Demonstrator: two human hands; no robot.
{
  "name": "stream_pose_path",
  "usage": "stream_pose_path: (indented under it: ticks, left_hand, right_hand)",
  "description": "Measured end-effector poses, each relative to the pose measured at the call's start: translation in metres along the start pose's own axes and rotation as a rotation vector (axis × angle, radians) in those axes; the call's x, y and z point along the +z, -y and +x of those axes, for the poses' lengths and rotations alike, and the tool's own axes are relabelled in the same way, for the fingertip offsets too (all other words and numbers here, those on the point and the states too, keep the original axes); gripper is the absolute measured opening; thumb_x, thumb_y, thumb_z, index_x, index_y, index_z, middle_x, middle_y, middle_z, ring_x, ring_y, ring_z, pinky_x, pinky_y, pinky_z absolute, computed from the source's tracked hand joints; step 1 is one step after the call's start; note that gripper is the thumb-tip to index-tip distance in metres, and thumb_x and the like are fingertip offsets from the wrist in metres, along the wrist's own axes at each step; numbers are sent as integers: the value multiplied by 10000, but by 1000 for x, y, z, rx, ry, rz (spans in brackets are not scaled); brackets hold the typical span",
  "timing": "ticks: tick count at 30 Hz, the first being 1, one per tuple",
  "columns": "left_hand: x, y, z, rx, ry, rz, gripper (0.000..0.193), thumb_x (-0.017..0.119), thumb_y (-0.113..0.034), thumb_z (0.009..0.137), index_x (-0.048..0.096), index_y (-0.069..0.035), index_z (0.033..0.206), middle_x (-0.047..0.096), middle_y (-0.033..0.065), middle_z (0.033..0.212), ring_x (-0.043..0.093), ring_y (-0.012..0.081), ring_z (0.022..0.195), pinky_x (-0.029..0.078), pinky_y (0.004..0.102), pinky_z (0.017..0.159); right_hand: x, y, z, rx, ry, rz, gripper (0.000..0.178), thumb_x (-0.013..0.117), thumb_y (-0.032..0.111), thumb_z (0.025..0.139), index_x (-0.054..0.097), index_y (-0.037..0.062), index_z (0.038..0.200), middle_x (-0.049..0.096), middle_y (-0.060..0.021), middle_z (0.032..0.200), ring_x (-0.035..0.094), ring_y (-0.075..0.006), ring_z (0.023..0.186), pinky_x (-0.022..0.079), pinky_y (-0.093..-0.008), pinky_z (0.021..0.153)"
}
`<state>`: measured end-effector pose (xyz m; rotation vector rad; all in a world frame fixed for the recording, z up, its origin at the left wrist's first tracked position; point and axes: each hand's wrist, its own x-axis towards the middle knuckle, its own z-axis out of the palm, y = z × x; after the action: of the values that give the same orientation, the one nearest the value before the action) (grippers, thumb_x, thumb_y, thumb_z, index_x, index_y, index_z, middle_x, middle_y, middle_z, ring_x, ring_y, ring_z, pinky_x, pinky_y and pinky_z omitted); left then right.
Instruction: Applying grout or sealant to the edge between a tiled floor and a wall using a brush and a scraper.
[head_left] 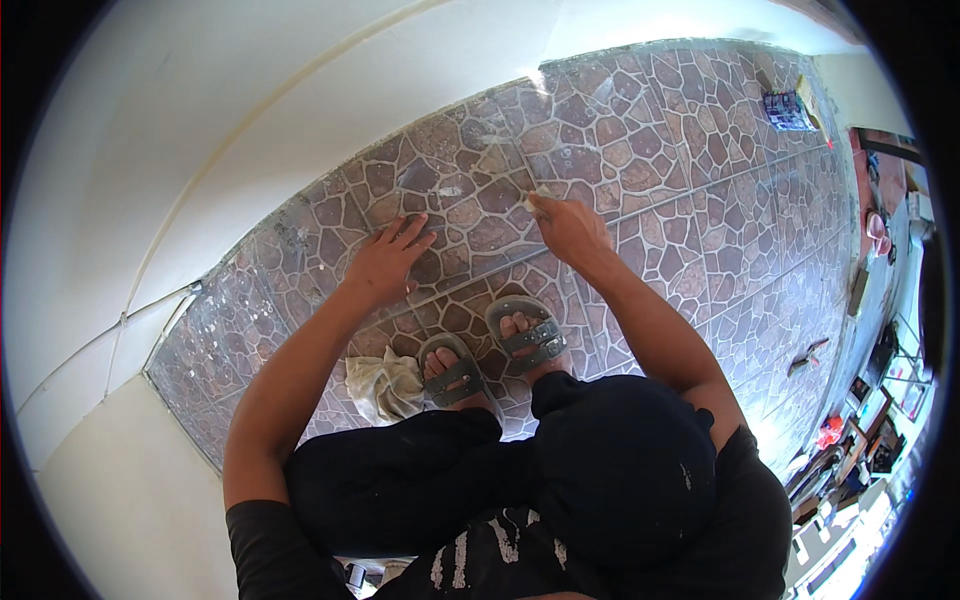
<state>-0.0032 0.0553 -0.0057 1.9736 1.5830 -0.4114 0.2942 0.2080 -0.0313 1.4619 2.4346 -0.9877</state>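
Note:
My left hand (385, 262) is spread on the stone-patterned tile floor (690, 190), fingers apart and holding nothing. To its right, my right hand (572, 228) is closed, with a small pale piece (537, 198) pinched at the fingertips against the floor; its exact kind is too small to make out. Whitish specks and smears mark the tiles around both hands. Between my arms are my feet in grey-green sandals (528, 335). A crumpled cream cloth (384, 386) lies beside the left sandal, nearer to me than my left hand.
A white wall (250, 130) runs along the floor's far and left edges. In the far right corner stands a blue and white package (788, 111). A small dark tool (808, 357) lies on the tiles at right. Beyond, mixed clutter (870, 430) lines the right side.

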Motion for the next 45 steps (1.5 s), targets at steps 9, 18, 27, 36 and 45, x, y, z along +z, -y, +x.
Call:
stream_pose_path:
  ticks: [9,18,27,36,45]
  left_hand:
    - [-5,6,13,-39,76,-125,844,833,-306,797,454,-144,1533,262,35,1696,366,308,1499,421,448,1173]
    - [-7,12,11,-46,103,-89,868,837,-355,794,449,-141,1540,265,75,1693,337,286,1516,418,420,1174]
    - [-9,-13,65,-405,16,-68,1265,805,-684,718,115,-208,1666,102,154,1726,82,428,1576,117,675,1230]
    - [87,-69,69,-551,-579,-243,933,496,-717,947,190,-197,1659,97,111,1732,29,402,1584,-23,655,1236]
    - [81,-72,66,-527,-614,-308,1227,650,-844,724,219,-165,1649,131,115,1727,51,402,1582,-23,654,1237]
  right_hand:
    - [-4,-8,-15,21,39,9,358,605,304,987,679,258,1334,736,-204,1030,693,-436,958,547,-538,828]
    - [3,-23,-10,29,49,8,466,601,343,998,556,276,1458,731,-229,1054,690,-458,942,537,-540,811]
    - [16,-23,1,-12,-12,-61,522,589,387,999,470,220,1479,735,-235,993,699,-474,876,533,-573,737]
    - [39,-27,-3,126,-73,31,376,569,410,1014,498,154,1281,709,-295,891,675,-525,835,495,-636,727]
    - [35,-29,3,71,-105,17,363,565,432,1013,498,143,1223,683,-304,789,660,-547,757,479,-644,638]
